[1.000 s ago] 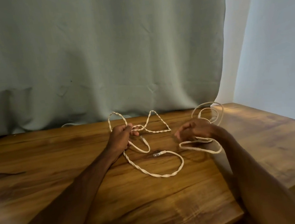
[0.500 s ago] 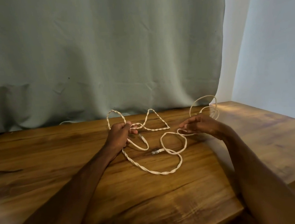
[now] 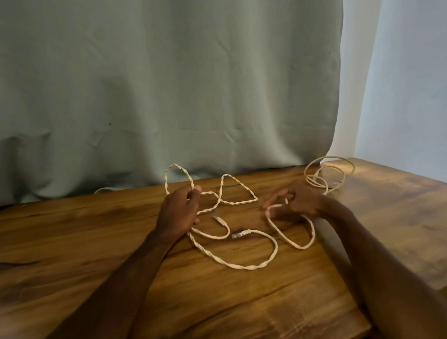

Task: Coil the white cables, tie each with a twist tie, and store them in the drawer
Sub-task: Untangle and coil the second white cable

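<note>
Pale cream-white cable (image 3: 239,266) sprawls across the middle of the wooden table (image 3: 88,248). Most of it looks like two strands wound round each other, like rope. The left hand (image 3: 179,212) has its fingers curled round a bunch of this cable, with the thumb pressed on top. One narrow twisted bend stands up above the knuckles, in front of the grey-green curtain (image 3: 156,94). To the right of that hand a triangular bend of the same twist lies flat. Below the hand the cable swings out in a wide arc towards me and curls back to end in a clear plug (image 3: 240,234), which rests on the wood between the two hands. A shorter, smooth tail ends in a smaller plug (image 3: 216,218) just beside the left hand.

The right hand (image 3: 301,201) is partly closed. Its thumb and fingertips pinch the top of a loop (image 3: 299,246) that droops from the hand to the table. I cannot tell whether this loop belongs to the twisted length or is a separate cable. Past the right hand, near the far right corner of the table, a loose coil (image 3: 317,184) of thin, plain white cable lies in a few uneven rings. It catches the daylight from the gap beside the curtain.
</note>
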Motion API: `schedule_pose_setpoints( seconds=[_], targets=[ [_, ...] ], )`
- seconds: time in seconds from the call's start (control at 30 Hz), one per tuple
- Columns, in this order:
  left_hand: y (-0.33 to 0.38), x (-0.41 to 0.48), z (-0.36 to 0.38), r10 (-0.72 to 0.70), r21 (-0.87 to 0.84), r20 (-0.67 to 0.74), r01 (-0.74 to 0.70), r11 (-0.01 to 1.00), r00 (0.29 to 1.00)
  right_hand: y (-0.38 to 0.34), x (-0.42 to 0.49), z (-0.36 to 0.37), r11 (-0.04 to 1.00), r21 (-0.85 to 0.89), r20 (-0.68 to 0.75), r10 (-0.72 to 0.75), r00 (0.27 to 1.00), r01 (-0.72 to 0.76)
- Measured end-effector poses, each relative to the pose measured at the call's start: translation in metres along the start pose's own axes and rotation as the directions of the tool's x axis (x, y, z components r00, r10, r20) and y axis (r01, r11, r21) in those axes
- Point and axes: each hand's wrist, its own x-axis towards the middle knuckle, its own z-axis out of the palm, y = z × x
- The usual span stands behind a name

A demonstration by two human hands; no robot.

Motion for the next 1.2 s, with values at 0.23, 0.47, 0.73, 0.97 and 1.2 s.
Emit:
schedule_pose_setpoints(
  seconds=[0.23, 0.47, 0.73, 0.97, 1.2],
  targets=[
    [-0.003, 0.002, -0.006, 0.200, 0.389, -0.100, -0.147, 0.910, 0.975, 0.020, 0.013, 0.006, 0.974, -0.164, -0.348, 0.092, 0.933, -0.157],
    [0.005, -0.003, -0.009, 0.200, 0.425, -0.118, -0.133, 0.896, 0.973, -0.007, 0.016, 0.012, 0.993, -0.094, -0.332, 0.031, 0.943, -0.065],
    [-0.005, 0.000, -0.015, 0.164, 0.355, -0.083, -0.125, 0.926, 0.983, -0.046, 0.020, 0.039, 0.916, -0.261, -0.411, -0.391, 0.824, 0.304],
    [-0.011, 0.000, -0.020, 0.149, 0.328, -0.163, -0.089, 0.940, 0.975, -0.093, 0.025, 0.081, 0.869, -0.354, -0.081, -0.396, 0.915, 0.345],
    [-0.022, 0.002, -0.027, 0.101, 0.322, -0.074, -0.073, 0.944, 0.992, -0.086, 0.033, 0.088, 0.912, -0.250, -0.114, -0.360, 0.926, 0.324]
  ],
)
